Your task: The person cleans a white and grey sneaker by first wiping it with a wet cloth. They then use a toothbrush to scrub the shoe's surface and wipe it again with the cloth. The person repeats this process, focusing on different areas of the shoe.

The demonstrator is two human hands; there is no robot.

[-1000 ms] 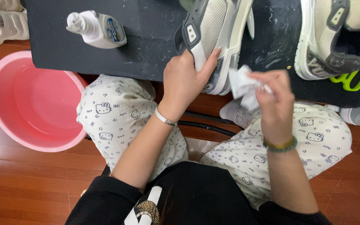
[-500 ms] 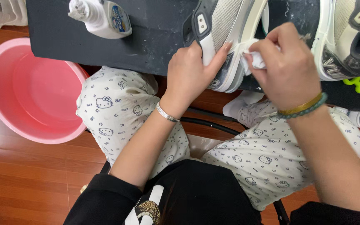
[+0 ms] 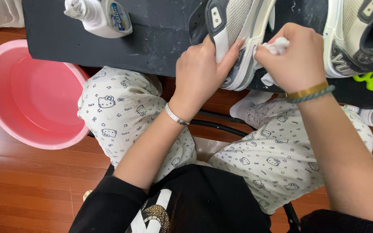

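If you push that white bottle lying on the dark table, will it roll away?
Probably a little. The white plastic bottle lies on its side on the dark grey table, and its body looks rounded, so a sideways nudge might rock or roll it. Its narrower nozzle end would likely make it curve rather than go straight. It looks like light plastic; how full it is cannot be seen.

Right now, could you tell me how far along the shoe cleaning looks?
Mid-clean, it seems. The left hand steadies the grey sneaker on the dark table, while the right hand presses a white wipe against its sole edge. The second sneaker lies untouched beside it, and whether it is clean cannot be told. The bottle lies on the table; the pink basin sits on the floor.
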